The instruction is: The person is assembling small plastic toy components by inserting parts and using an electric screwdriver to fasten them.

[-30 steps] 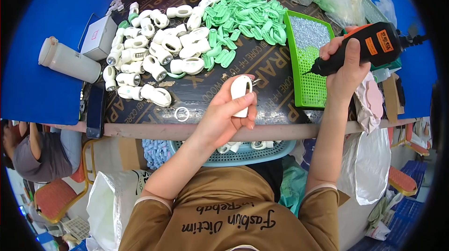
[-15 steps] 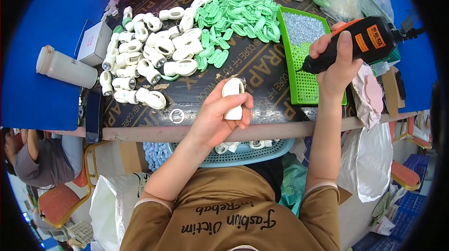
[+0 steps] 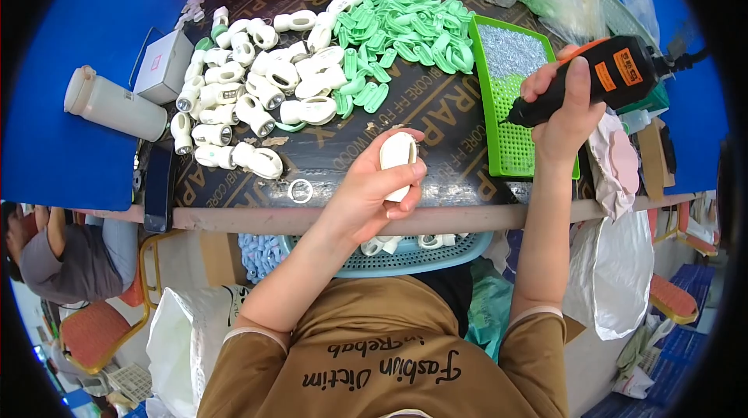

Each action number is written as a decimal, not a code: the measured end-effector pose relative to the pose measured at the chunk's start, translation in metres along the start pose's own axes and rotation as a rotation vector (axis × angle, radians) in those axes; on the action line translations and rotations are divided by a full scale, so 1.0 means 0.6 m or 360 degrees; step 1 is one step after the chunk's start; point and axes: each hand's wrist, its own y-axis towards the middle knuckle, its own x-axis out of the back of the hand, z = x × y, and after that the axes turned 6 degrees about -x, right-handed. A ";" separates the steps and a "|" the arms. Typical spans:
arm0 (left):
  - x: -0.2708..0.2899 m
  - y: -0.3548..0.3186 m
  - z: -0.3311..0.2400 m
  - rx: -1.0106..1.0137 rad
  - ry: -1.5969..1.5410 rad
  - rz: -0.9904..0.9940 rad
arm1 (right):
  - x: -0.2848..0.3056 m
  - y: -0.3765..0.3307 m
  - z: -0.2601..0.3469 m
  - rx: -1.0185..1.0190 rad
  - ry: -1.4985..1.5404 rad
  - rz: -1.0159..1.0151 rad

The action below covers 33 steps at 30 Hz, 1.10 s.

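Holds in the left hand [image 3: 378, 179], just off centre toward one o'clock, a smooth cream-white plastic casing [image 3: 398, 151], tilted, longer than wide, rounded at the upper end. Presses the thumb flat on its face, fingers curled behind, pinching it between. Grips in the right hand [image 3: 567, 110], toward two o'clock, a chunky black electric driver [image 3: 623, 75] with orange patches; wraps fingers around the hard body, thumb pointing up along it. Aims the thin tip over a lime-green plastic tray [image 3: 514, 145], pierced by a grid of small holes; contact impossible to tell. At the tray's far end, glittering silvery metal bits [image 3: 510, 48], too small to make out singly. At twelve o'clock, a loose heap of mint-green, elongated plastic pieces [image 3: 413, 28]. Toward ten and eleven, cream-white torch bodies [image 3: 261, 83] with looped handles, some ending in shiny round lenses. At nine, near the left wrist, a flat white ring [image 3: 291, 191] on the dark, gold-printed tabletop [image 3: 460, 188]. At six, below the table edge, a perforated blue plastic basket [image 3: 389, 265].
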 end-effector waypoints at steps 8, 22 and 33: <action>-0.001 0.000 -0.007 0.0057 -0.0013 0.0007 | -0.009 0.017 0.063 -0.0092 0.0330 0.0126; 0.005 0.001 -0.007 0.0099 -0.0111 0.0051 | -0.125 0.001 0.057 -0.0356 0.0713 0.0812; 0.005 0.000 -0.008 0.0083 -0.0161 0.0071 | -0.143 -0.016 0.056 -0.0319 0.0388 0.0694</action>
